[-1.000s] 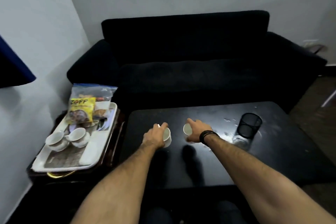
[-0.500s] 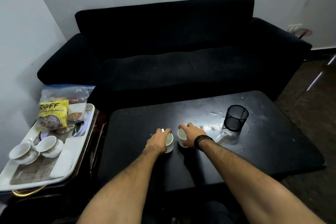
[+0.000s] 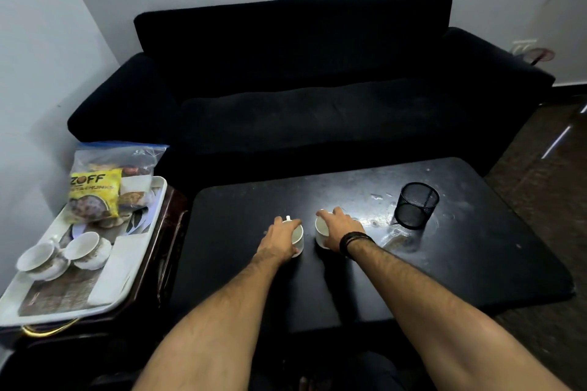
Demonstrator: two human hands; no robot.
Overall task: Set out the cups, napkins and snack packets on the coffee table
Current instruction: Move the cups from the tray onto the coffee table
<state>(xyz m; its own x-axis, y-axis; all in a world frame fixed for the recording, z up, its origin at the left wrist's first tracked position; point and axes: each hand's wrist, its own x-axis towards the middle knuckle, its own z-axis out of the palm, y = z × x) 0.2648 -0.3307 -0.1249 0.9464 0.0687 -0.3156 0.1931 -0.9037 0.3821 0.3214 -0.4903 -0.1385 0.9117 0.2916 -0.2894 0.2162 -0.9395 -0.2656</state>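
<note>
Two white cups stand side by side on the black coffee table (image 3: 476,263). My left hand (image 3: 279,240) grips the left cup (image 3: 298,234); my right hand (image 3: 340,228) grips the right cup (image 3: 321,228). Both cups rest on the tabletop. On the white tray (image 3: 101,298) to the left sit two more cups (image 3: 84,247) (image 3: 38,259), a folded white napkin (image 3: 114,270) and a clear zip bag (image 3: 117,162) with a yellow snack packet (image 3: 95,194) leaning in front.
A black mesh pen holder (image 3: 416,209) stands on the table right of my hands, by a shiny wet patch. The tray rests on a dark wooden side table (image 3: 168,247). A black sofa (image 3: 301,105) runs behind; a wall is on the left.
The two cups came closer together and a little toward me on the table, each still gripped. My view shifted, so the tray sits further left.
</note>
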